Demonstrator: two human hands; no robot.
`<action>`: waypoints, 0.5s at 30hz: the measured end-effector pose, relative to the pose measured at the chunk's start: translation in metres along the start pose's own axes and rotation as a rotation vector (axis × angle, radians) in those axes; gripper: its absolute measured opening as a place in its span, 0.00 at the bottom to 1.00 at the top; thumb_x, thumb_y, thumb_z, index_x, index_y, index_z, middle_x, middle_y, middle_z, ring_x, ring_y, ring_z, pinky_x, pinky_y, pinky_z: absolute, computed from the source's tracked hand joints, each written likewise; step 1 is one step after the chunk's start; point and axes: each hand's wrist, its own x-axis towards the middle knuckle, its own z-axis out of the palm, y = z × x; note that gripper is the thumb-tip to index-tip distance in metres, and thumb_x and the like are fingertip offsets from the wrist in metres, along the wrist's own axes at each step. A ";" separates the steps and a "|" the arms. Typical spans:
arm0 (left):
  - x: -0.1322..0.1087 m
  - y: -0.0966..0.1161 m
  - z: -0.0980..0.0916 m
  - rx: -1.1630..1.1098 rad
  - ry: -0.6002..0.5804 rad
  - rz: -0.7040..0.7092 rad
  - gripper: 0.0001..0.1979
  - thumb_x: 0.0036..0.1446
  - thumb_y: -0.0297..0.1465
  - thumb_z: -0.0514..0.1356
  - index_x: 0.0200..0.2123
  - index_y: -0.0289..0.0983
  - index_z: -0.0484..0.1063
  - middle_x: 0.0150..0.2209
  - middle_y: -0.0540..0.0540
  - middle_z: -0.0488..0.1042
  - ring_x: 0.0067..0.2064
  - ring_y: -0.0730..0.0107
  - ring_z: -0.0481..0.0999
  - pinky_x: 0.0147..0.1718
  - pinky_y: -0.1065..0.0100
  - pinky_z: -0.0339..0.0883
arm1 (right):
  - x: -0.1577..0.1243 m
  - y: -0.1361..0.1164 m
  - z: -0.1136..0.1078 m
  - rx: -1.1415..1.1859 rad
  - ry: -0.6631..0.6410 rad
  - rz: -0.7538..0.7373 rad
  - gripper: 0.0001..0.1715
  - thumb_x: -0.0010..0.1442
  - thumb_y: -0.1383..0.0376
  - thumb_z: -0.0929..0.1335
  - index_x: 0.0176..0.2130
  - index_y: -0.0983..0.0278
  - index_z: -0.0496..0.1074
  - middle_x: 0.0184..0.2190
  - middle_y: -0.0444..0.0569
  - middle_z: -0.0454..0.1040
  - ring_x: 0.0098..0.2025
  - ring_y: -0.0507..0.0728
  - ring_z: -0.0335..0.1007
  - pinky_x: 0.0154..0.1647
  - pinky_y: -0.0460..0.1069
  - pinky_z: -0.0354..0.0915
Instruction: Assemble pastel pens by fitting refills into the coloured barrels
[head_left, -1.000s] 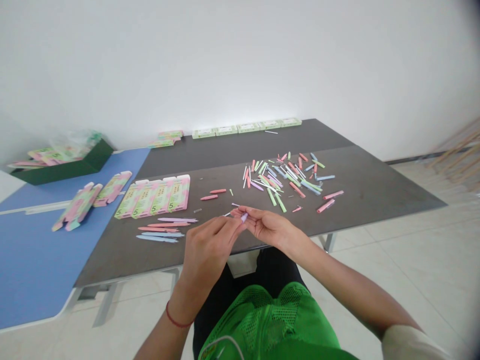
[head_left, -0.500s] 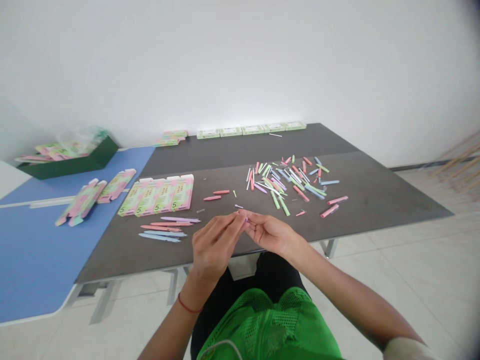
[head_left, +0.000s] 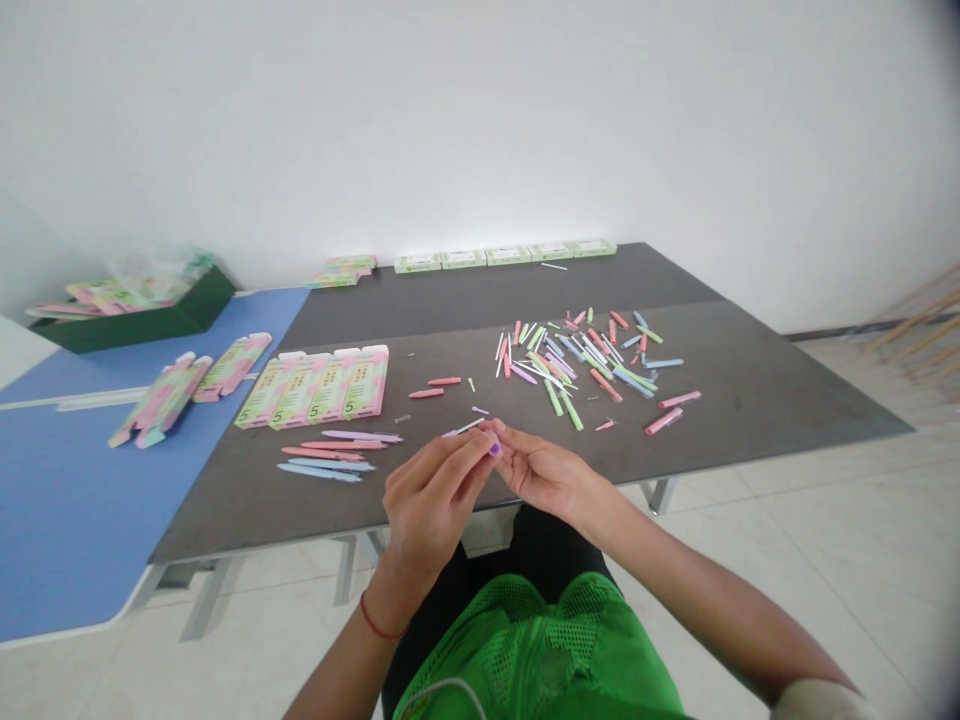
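Note:
Above the front edge of the dark table, my left hand [head_left: 429,492] is closed, its thumb and fingertips pinching a purple pen barrel [head_left: 494,450] whose rounded end shows. My right hand [head_left: 546,470] meets it with thumb and index finger pinched. From these right fingertips a thin white pen refill [head_left: 470,425] sticks out to the left, with a purple bit at its far end partly behind my left hand. Just beyond lies a small purple clip piece [head_left: 480,410]. Several whole pens [head_left: 330,455] in purple, pink and blue lie left of my hands.
Loose pen parts [head_left: 577,365] are heaped right of centre. Two pink barrels [head_left: 444,381] lie ahead. Flat printed cartons [head_left: 315,388] line the left; boxes [head_left: 506,257] stand along the wall. A green bin [head_left: 142,328] sits on the blue table [head_left: 67,520].
The white refill now shows beyond my fingertips, pointing left. More of the purple barrel's end is visible between my hands, which stay together in nearly the same place.

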 end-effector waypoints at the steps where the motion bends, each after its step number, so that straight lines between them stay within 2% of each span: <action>1: 0.000 0.000 0.000 0.005 0.004 0.002 0.16 0.58 0.21 0.70 0.49 0.38 0.78 0.44 0.47 0.85 0.43 0.71 0.85 0.47 0.72 0.78 | 0.000 0.000 0.000 0.001 -0.002 0.001 0.08 0.65 0.78 0.70 0.34 0.71 0.78 0.29 0.49 0.83 0.31 0.49 0.82 0.39 0.42 0.78; 8: -0.001 -0.003 0.002 -0.001 0.020 -0.001 0.20 0.58 0.21 0.70 0.53 0.37 0.76 0.44 0.45 0.84 0.41 0.71 0.84 0.45 0.72 0.78 | -0.002 0.006 -0.002 -0.001 0.041 -0.045 0.07 0.64 0.76 0.72 0.34 0.70 0.78 0.30 0.49 0.84 0.32 0.50 0.83 0.38 0.41 0.78; 11: 0.001 -0.007 0.004 -0.028 0.028 -0.125 0.15 0.61 0.23 0.68 0.51 0.38 0.77 0.43 0.45 0.83 0.40 0.70 0.84 0.43 0.70 0.78 | -0.003 0.008 -0.004 -0.023 0.056 -0.050 0.03 0.63 0.76 0.73 0.37 0.71 0.79 0.33 0.51 0.85 0.34 0.51 0.84 0.41 0.42 0.79; 13: 0.003 -0.007 0.006 -0.081 0.004 -0.211 0.11 0.63 0.25 0.66 0.49 0.38 0.77 0.42 0.45 0.83 0.39 0.70 0.84 0.42 0.69 0.79 | -0.002 0.008 -0.005 -0.036 0.084 -0.052 0.03 0.63 0.77 0.73 0.37 0.72 0.79 0.33 0.51 0.85 0.34 0.51 0.84 0.41 0.42 0.79; 15: 0.005 -0.008 0.008 -0.122 -0.046 -0.219 0.09 0.64 0.27 0.66 0.47 0.39 0.78 0.42 0.45 0.83 0.41 0.68 0.84 0.44 0.68 0.79 | -0.001 0.009 -0.005 -0.027 0.090 -0.058 0.05 0.62 0.78 0.72 0.35 0.71 0.79 0.30 0.50 0.84 0.32 0.50 0.83 0.41 0.42 0.79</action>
